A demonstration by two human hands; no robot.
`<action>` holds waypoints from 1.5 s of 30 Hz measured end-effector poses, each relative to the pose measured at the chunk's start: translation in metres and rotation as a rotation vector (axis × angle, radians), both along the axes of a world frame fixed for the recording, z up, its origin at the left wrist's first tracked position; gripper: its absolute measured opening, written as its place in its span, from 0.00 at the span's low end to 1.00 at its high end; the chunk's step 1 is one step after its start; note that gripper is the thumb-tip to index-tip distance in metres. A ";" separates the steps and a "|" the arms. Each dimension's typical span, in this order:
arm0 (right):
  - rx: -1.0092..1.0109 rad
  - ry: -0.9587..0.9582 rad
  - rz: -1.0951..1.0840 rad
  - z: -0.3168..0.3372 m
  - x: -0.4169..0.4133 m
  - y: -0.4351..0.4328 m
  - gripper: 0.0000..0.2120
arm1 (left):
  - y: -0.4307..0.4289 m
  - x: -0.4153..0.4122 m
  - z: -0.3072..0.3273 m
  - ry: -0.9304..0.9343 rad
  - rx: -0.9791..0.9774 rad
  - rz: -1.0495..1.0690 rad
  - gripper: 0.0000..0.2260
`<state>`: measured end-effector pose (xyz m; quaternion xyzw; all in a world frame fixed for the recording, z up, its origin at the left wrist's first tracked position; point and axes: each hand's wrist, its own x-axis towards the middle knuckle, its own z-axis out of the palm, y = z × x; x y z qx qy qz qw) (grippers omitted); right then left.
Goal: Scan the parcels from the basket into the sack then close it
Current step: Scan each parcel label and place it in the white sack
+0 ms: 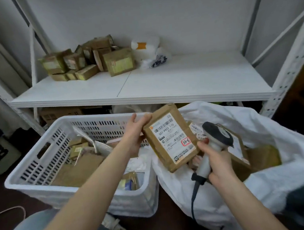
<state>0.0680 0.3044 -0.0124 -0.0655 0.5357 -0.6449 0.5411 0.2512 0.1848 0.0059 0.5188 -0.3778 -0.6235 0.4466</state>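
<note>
Floor (16,198): basket (99,116), sack (259,123) w/ parcels (82,169); L fingers (142,120) clamped on parcel (170,137), R (217,162) on scanner (218,136).

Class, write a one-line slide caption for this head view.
Left hand holds a labelled parcel beside the scanner in the right hand, above basket and sack.

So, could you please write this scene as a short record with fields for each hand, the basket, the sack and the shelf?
left hand: holds a brown parcel, label facing up
right hand: grips the scanner by its handle, beside the parcel
basket: white, more parcels inside
sack: white, open, parcels inside
shelf: brown boxes at back left
</note>
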 end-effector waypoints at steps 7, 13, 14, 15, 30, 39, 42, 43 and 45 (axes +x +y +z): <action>0.040 -0.030 -0.204 -0.010 -0.033 0.017 0.07 | 0.053 -0.054 -0.046 -0.006 0.055 -0.349 0.17; 0.027 0.082 -0.145 -0.018 -0.045 0.035 0.12 | 0.045 -0.065 -0.058 -0.119 0.026 -0.297 0.16; 0.030 0.124 -0.124 -0.019 -0.044 0.041 0.13 | 0.041 -0.066 -0.059 -0.136 0.018 -0.288 0.17; 0.027 0.177 -0.083 -0.018 -0.042 0.047 0.11 | 0.038 -0.067 -0.061 -0.148 0.013 -0.286 0.17; -0.002 0.497 0.192 0.009 -0.017 0.083 0.10 | 0.028 -0.072 -0.067 -0.269 -0.151 -0.415 0.20; 0.056 0.560 0.226 0.014 -0.021 0.086 0.13 | 0.032 -0.076 -0.067 -0.270 -0.156 -0.444 0.22; 0.066 0.566 0.221 0.015 -0.022 0.089 0.14 | 0.031 -0.077 -0.068 -0.275 -0.144 -0.434 0.23; 0.068 0.566 0.219 0.015 -0.023 0.090 0.14 | 0.031 -0.077 -0.069 -0.276 -0.142 -0.430 0.24; 0.071 0.557 0.215 0.015 -0.022 0.092 0.14 | 0.031 -0.077 -0.070 -0.276 -0.135 -0.428 0.24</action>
